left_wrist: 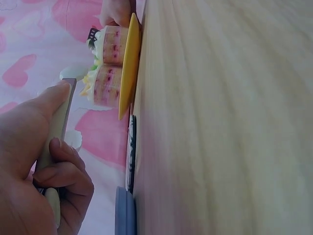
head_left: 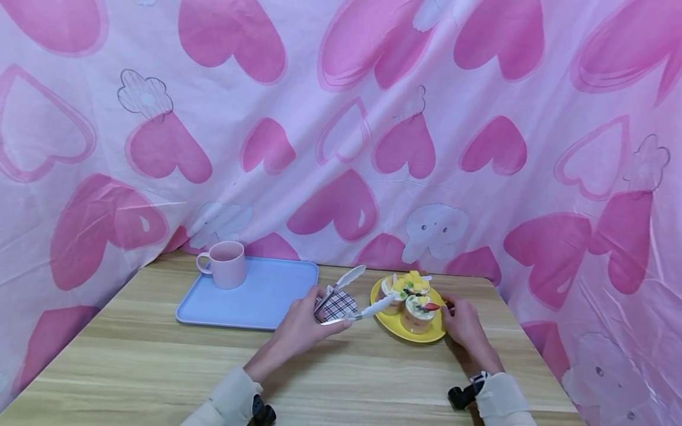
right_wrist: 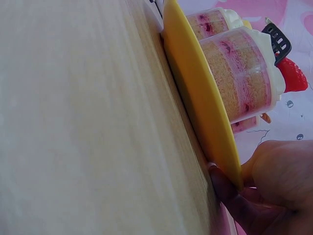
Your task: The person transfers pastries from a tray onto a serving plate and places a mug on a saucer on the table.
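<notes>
My left hand [head_left: 301, 322] holds a pair of tongs [left_wrist: 60, 112] with spread arms and pale tips, above a round plaid coaster [head_left: 337, 306]. The tongs' nearer tip overlaps the edge of a yellow plate [head_left: 380, 319] in the head view. Three clear cups of layered cake stand together on that plate; the front cup [right_wrist: 239, 73] carries a strawberry piece and a dark lattice decoration. At the plate's right side my right hand [head_left: 465, 322] pinches the rim, thumb and finger on either face of it in the right wrist view.
A blue tray [head_left: 277, 284] lies at the left back of the wooden table [head_left: 341, 378]. On its left back part stands a pink mug [head_left: 228, 266], handle to the left. A pink heart-patterned cloth [head_left: 341, 130] hangs behind and around the table.
</notes>
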A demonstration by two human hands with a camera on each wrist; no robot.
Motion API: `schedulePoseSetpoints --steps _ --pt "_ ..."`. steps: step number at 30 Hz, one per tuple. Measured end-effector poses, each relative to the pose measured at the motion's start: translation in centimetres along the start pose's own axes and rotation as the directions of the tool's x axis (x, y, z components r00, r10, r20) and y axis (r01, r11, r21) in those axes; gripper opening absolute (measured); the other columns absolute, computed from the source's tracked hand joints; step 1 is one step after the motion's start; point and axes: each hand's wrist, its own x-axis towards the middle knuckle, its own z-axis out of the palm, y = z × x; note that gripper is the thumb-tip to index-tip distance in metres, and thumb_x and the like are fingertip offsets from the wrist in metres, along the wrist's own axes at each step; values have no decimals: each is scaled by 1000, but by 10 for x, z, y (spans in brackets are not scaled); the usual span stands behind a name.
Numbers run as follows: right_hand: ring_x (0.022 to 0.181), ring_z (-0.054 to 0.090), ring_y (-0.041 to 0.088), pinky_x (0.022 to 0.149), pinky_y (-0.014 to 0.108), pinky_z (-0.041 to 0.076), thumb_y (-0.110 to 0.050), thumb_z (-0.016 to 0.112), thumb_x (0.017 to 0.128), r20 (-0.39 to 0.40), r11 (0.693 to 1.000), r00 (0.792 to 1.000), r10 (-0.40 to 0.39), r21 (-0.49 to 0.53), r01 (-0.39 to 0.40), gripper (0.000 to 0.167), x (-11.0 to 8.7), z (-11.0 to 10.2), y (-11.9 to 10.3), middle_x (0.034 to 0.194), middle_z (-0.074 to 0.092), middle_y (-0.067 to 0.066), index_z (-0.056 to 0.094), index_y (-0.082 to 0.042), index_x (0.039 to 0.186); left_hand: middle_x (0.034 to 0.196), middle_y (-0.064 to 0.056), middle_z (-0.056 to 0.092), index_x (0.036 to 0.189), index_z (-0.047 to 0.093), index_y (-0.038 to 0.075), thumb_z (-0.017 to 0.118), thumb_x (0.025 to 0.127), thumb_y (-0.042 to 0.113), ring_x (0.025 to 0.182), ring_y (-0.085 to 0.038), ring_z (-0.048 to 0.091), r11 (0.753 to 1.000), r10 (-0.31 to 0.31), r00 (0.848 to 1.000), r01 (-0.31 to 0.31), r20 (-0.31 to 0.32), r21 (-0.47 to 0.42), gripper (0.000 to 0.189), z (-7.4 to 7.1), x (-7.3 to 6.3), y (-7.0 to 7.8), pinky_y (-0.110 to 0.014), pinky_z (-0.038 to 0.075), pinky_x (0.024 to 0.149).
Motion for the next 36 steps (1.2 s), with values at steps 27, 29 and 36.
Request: schedulePoseSetpoints --steps 27,29,36 --pt "97 65 29 74 35 60 -6 54 108 -4 1000 1000 -6 2 6 43 0 1 2 122 69 27 56 9 148 82 -2 60 127 55 16 94 76 63 67 -15 56 994 -109 992 110 -59 12 80 -48 -15 -32 -29 44 56" --pt "97 65 29 74 34 60 -6 55 108 -3 1000 1000 -7 2 7 43 0 1 2 122 69 27 56 9 148 82 -2 61 127 55 16 94 76 62 67 -15 56 993 -114 992 115 -63 23 79 -49 -15 -33 -29 44 56" --pt "98 65 30 75 35 61 -6 54 109 3 1000 1000 3 13 -3 43 0 0 0 123 68 28 55 10 149 83 -2 62 128 54 15 93 77 63 64 -14 54 991 -127 990 130 -68 42 80 -54 -16 -36 -28 43 55"
